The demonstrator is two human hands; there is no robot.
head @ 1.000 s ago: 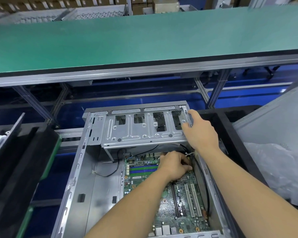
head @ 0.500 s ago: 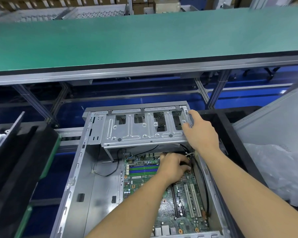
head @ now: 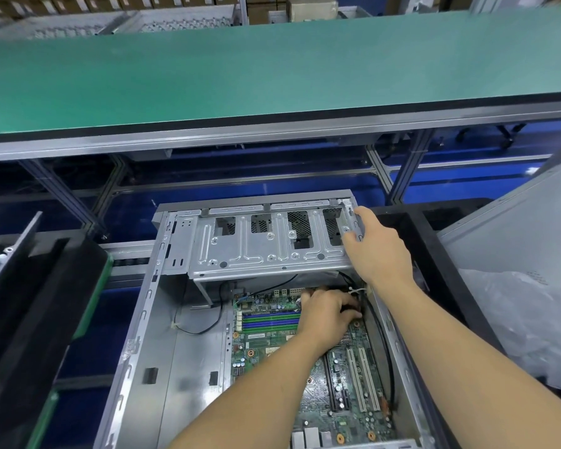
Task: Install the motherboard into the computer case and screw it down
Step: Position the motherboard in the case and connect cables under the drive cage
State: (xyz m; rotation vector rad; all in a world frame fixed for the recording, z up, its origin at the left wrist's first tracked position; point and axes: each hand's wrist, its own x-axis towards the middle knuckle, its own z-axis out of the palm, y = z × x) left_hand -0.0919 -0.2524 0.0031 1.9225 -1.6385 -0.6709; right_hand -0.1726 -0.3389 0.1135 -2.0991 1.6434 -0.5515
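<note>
Hands: 2 | right hand (head: 378,251) fingers hold drive cage (head: 266,251) | left hand (head: 329,314) fingers curled on motherboard (head: 344,384), grip unclear

under the right hand's fingers (head: 357,218) the drive cage (head: 266,251) is dull stamped sheet metal, smooth and ribbed. beneath the left hand's fingers (head: 344,303) the motherboard (head: 272,345) is glossy green board, with black rubbery cable (head: 386,345) beside them. beyond the fingers the counter (head: 272,76) is matt green.

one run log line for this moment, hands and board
left hand: on motherboard top edge | right hand: grips drive cage | board in case | no screwdriver seen
</note>
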